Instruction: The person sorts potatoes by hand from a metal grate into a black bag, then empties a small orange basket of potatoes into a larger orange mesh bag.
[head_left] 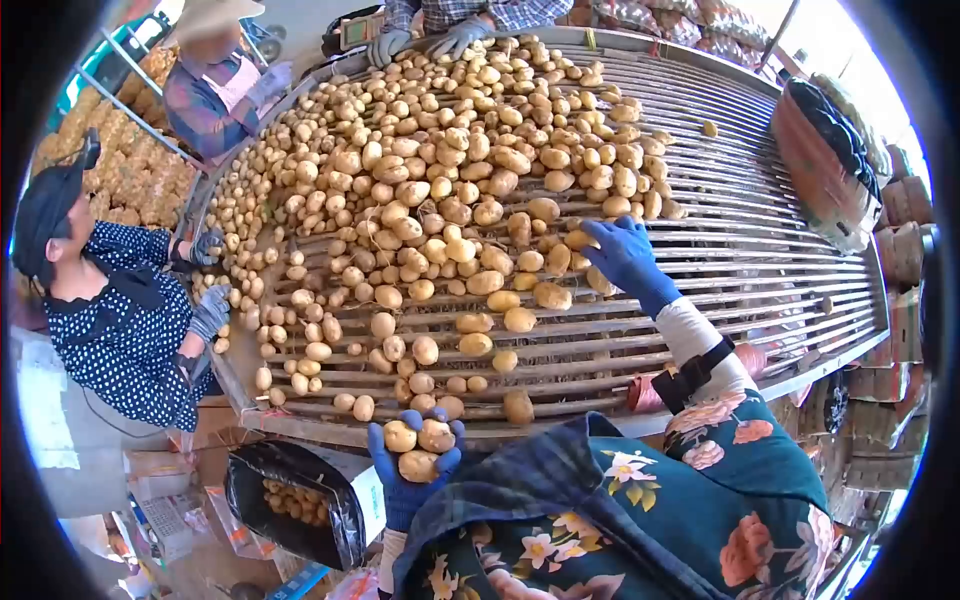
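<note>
My left hand (415, 480), in a blue glove, is cupped palm up at the table's near edge. Three potatoes (418, 466) rest in its curled fingers. My right hand (628, 258), also blue-gloved, reaches over the slatted table with its fingertips closed around a potato (580, 238) at the right side of the heap. Part of that potato is covered by the fingers. A wide heap of loose potatoes (400, 195) spreads over the slats from there to the far left.
The slatted sorting table (740, 190) has a metal rim. Below its near edge stands a box lined with black plastic (290, 500), with potatoes inside. Pink twine (645, 393) lies near the front rim. Co-workers (120, 290) stand left and across, with filled sacks (825, 165) at right.
</note>
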